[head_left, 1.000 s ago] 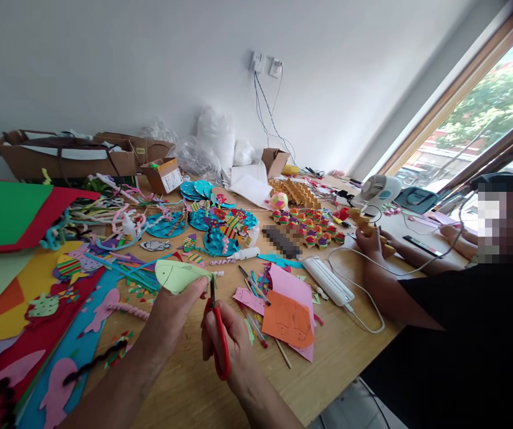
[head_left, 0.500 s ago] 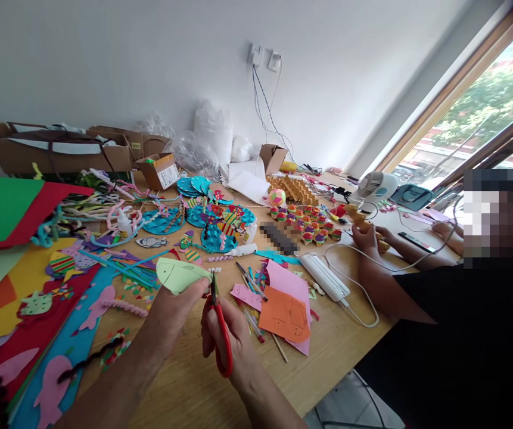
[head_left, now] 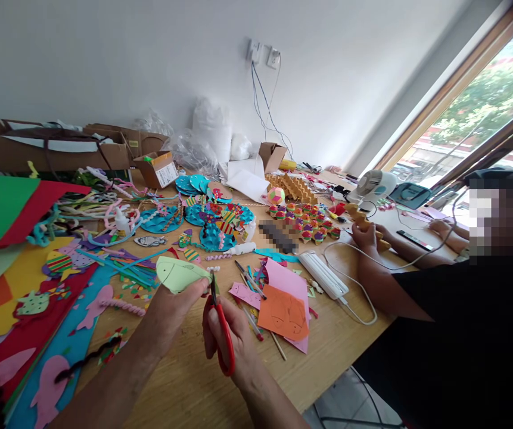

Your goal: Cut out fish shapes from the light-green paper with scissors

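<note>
My left hand [head_left: 171, 313] pinches a light green paper fish [head_left: 179, 274] by its tail end, held a little above the wooden table [head_left: 193, 387]. My right hand [head_left: 229, 333] grips red-handled scissors [head_left: 221, 328], fingers through the loops. The dark blades point up and meet the fish's edge beside my left thumb. An orange sheet with drawn fish [head_left: 283, 313] lies on a pink sheet [head_left: 289, 283] just right of my hands.
Coloured foam sheets [head_left: 10, 208], pink fish cut-outs [head_left: 95, 307] and pipe cleaners [head_left: 104, 208] cover the left. Blue decorated discs [head_left: 214, 235], a glue bottle [head_left: 242, 248] and pencils lie ahead. A person in black sits right, a hand [head_left: 366, 238] by a white power strip [head_left: 323, 274] and fan [head_left: 375, 185].
My hands, fish and scissors keep nearly the same pose; the scissors sit slightly lower. The view has shifted a little. The other person's hands stay put.
</note>
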